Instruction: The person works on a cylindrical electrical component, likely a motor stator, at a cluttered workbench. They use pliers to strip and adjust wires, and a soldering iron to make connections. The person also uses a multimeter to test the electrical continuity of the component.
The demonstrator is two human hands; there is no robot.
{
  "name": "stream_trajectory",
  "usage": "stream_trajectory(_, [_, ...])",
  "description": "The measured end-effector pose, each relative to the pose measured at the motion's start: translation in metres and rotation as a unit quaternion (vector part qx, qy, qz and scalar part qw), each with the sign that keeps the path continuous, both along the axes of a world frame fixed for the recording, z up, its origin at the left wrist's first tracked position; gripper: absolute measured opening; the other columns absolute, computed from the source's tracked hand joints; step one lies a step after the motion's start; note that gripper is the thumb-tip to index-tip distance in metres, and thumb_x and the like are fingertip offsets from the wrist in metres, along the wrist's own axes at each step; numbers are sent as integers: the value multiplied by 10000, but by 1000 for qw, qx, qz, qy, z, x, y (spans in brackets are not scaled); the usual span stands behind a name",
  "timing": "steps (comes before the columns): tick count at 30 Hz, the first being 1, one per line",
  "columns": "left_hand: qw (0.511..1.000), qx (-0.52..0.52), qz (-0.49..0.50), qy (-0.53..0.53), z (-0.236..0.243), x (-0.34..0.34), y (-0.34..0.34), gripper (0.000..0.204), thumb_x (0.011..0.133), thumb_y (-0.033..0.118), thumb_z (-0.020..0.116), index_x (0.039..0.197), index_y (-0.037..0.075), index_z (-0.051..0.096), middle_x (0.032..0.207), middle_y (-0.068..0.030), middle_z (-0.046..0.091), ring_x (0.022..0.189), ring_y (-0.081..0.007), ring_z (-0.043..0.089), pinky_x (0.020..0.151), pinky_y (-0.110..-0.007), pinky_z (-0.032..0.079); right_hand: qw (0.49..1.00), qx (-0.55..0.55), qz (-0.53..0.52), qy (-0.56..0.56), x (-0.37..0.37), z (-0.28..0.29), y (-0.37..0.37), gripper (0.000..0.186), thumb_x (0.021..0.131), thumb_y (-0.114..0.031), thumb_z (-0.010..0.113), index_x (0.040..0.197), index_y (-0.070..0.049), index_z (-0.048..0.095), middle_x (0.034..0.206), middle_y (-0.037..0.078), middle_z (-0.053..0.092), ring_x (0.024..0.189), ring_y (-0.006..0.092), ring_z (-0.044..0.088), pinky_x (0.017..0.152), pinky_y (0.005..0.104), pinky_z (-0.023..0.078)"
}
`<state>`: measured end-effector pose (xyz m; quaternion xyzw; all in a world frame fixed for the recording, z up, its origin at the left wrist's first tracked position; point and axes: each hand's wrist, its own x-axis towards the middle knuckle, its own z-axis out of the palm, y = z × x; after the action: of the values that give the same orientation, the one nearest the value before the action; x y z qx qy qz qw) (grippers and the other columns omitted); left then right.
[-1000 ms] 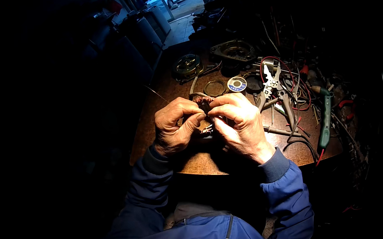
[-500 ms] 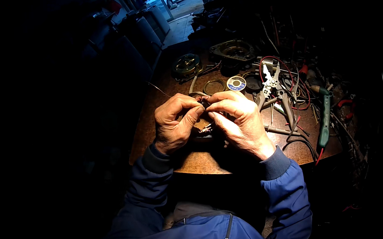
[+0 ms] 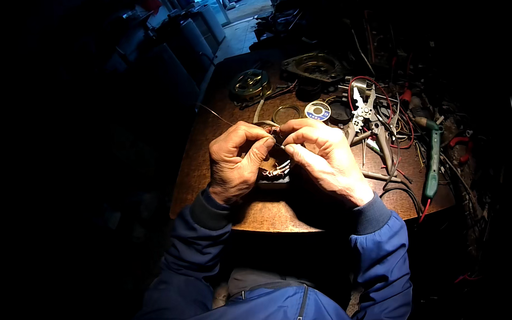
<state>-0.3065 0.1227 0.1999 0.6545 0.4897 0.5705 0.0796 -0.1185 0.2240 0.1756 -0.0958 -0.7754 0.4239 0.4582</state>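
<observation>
My left hand is closed in a pinch over a small round part with copper windings on the table. My right hand pinches opposite it, the fingertips a little apart from the left ones. A thin dark strand of wire seems to run between the two pinches. Another fine copper-coloured wire sticks out from behind my left hand toward the far left. My fingers hide the far side of the wound part. A pale cable lies just beyond my fingers.
On the brown table, beyond my hands, lie a solder spool, a metal ring and round metal housings. At right are wire-stripping pliers, a green-handled tool and tangled wires.
My right hand has drawn slightly right, so the gap between the two pinches is wider. More of the copper windings shows below my fingers. The view has shifted a little.
</observation>
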Motion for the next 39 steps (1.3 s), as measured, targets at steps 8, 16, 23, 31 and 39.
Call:
stream_trajectory(8, [999,-18,-24,28,0,-6,-2,112,960,1,781,1051,-23,720,984,-63,697,834,-97,650,758,-242,542,982,-163,-99,-7,1,-15,7,254,957,-31,621,1135,88,758,934,168,782,838,194,737,771,331,574])
stream_trajectory(16, [991,-55,-36,114,10,2,-3,249,875,8,840,1118,30,790,1050,-61,748,805,-74,637,690,-221,495,985,-153,-73,9,4,-17,-3,311,867,-50,644,1137,61,752,986,181,748,897,263,740,807,376,578])
stream_trajectory(23, [990,-64,2,124,6,1,-2,175,857,-29,850,1015,32,806,987,-67,758,742,-67,633,627,-219,482,994,-68,-87,24,5,-16,-5,264,882,-70,699,1112,49,744,1065,192,735,994,310,737,883,393,569])
stream_trajectory(31, [986,-62,-59,141,17,-10,1,170,872,-2,846,1033,34,804,1021,-92,755,777,-112,686,662,-240,530,994,-89,-66,-20,10,-6,-13,280,881,-78,781,1144,13,748,1282,166,714,1174,276,717,1012,388,569])
stream_trajectory(39, [979,3,-115,166,11,-32,17,162,812,36,870,958,67,808,1059,-75,759,1059,-256,702,899,-375,579,992,-29,-104,-58,14,-7,-20,181,843,-7,790,1020,-7,753,1324,201,703,1228,288,686,1063,391,531])
